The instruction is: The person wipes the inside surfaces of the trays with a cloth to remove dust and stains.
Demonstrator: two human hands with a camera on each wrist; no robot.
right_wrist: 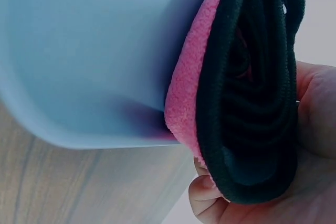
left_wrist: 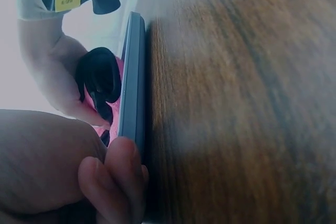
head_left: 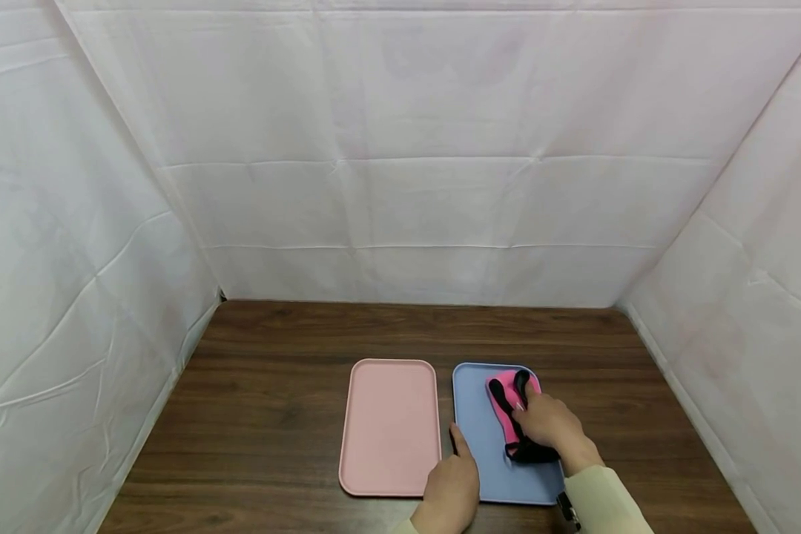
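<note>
My right hand grips a folded pink fuzzy item with black trim and straps, low over the blue tray. Black strap ends show past the fingertips. In the right wrist view, the thumb side and curled fingers hold it from opposite sides, with its dark folded layers facing the camera. My left hand is at the blue tray's near left part, index finger along the edge. Bent fingertips of that hand lie right against the tray's rim in the left wrist view; the thumb is hidden.
A pink tray lies left of the blue one, with a narrow gap between them. Both rest on a dark wooden table. White cloth walls rise behind and on both sides.
</note>
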